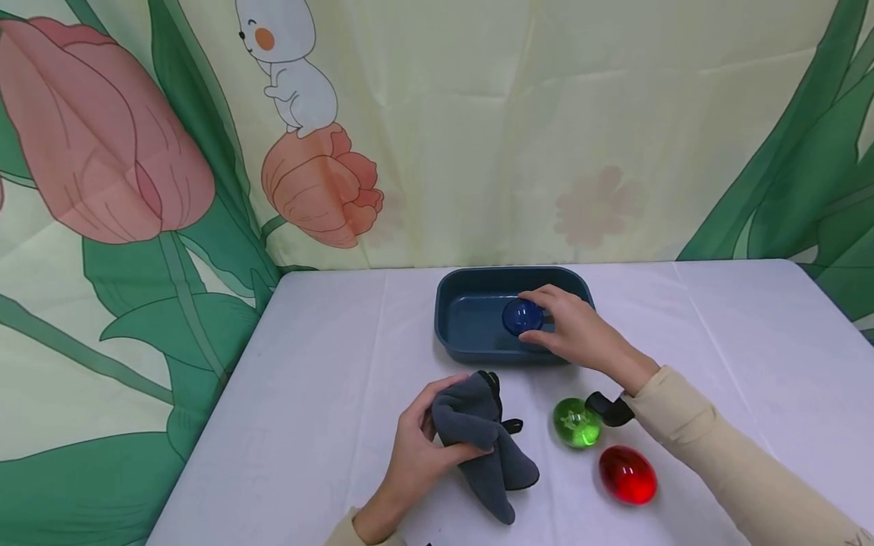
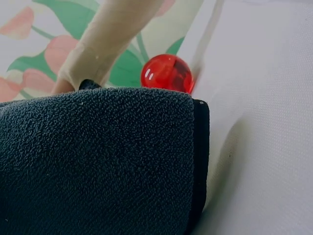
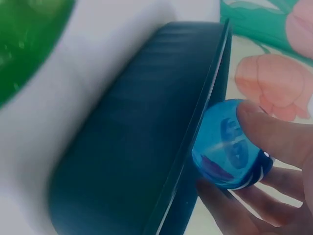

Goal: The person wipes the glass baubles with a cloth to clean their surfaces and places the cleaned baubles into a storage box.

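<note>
My right hand (image 1: pixel 583 330) grips a clear blue ball (image 1: pixel 522 316) between thumb and fingers, over the right part of a dark blue rectangular tray (image 1: pixel 471 312). In the right wrist view the blue ball (image 3: pixel 227 147) sits at the level of the tray's rim (image 3: pixel 195 132), and some fingers are partly behind it. My left hand (image 1: pixel 419 455) holds a folded dark grey cloth (image 1: pixel 471 421) with black edging and a small loop, in front of the tray. That cloth (image 2: pixel 102 156) fills much of the left wrist view and hides the left fingers there.
A green transparent ball (image 1: pixel 576 422) and a red one (image 1: pixel 627 475) lie on the white tabletop (image 1: pixel 328 394), right of the cloth. A black wrist strap piece (image 1: pixel 610 409) hangs close to the green ball. Behind the table hangs a printed curtain (image 1: pixel 464 152).
</note>
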`<action>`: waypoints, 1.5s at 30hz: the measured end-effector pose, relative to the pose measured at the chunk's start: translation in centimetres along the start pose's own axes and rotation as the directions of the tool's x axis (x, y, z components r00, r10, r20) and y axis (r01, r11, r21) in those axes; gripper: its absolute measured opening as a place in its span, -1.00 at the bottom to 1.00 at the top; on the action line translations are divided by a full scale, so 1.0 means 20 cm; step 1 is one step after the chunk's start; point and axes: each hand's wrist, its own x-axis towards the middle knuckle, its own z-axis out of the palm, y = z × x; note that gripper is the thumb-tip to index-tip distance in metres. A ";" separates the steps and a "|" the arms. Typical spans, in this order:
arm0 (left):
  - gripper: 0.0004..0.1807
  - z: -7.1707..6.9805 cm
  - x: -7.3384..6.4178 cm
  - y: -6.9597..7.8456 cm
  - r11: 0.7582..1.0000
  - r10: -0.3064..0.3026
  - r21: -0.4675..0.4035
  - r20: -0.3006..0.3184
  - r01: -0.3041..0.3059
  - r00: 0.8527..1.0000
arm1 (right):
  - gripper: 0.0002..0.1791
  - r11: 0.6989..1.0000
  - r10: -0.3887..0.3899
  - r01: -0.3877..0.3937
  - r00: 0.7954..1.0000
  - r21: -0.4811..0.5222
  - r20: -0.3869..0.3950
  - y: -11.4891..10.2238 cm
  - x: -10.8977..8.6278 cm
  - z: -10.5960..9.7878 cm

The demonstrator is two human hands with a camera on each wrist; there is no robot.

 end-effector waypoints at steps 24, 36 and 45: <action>-0.15 0.02 -0.02 0.00 1.000 -0.007 -0.019 0.008 0.008 1.000 | -0.36 0.987 0.073 -0.034 0.966 -0.160 0.247 0.09 0.15 0.05; -0.17 0.04 -0.01 0.00 1.000 -0.001 -0.031 0.010 0.002 1.000 | -0.38 0.987 0.080 -0.042 0.964 -0.152 0.254 0.13 0.16 0.07; -0.19 0.04 -0.01 0.01 1.000 -0.024 -0.019 0.012 0.025 1.000 | -0.30 0.982 0.135 -0.092 0.954 -0.168 0.267 0.10 0.15 0.07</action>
